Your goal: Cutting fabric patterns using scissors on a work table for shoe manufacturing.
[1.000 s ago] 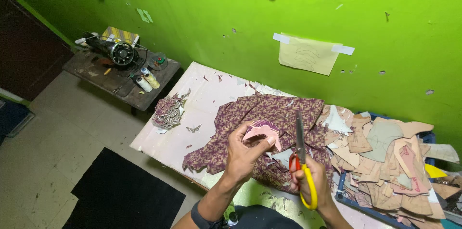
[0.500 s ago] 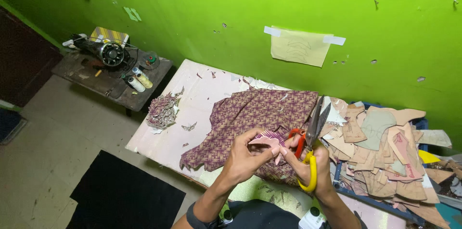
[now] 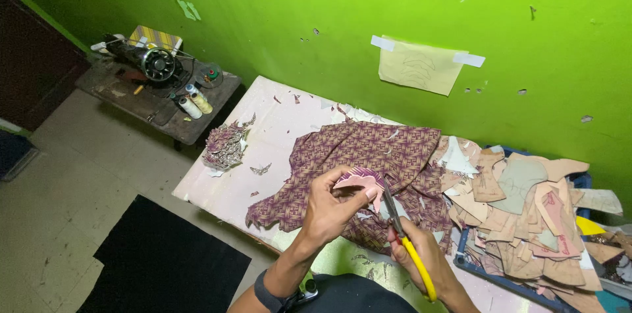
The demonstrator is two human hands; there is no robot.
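Observation:
My left hand (image 3: 331, 205) pinches a small pink pattern piece backed with patterned cloth (image 3: 357, 181) above the table. My right hand (image 3: 421, 257) grips yellow-handled scissors (image 3: 403, 234), whose blades point up and touch the piece's right edge. Beneath both hands a purple patterned fabric (image 3: 368, 155) is spread over the white table (image 3: 283, 122).
A heap of tan and pink cardboard pattern pieces (image 3: 526, 214) fills a blue tray at the right. Fabric offcuts (image 3: 225, 145) lie near the table's left edge. A sewing machine (image 3: 148, 59) and thread spools sit on a low dark table (image 3: 112, 96). A paper template (image 3: 421, 66) is taped to the green wall.
The scissors swung from pointing up beside the piece to meeting its right edge. My left hand turned the piece slightly. The view shifted a little to the right.

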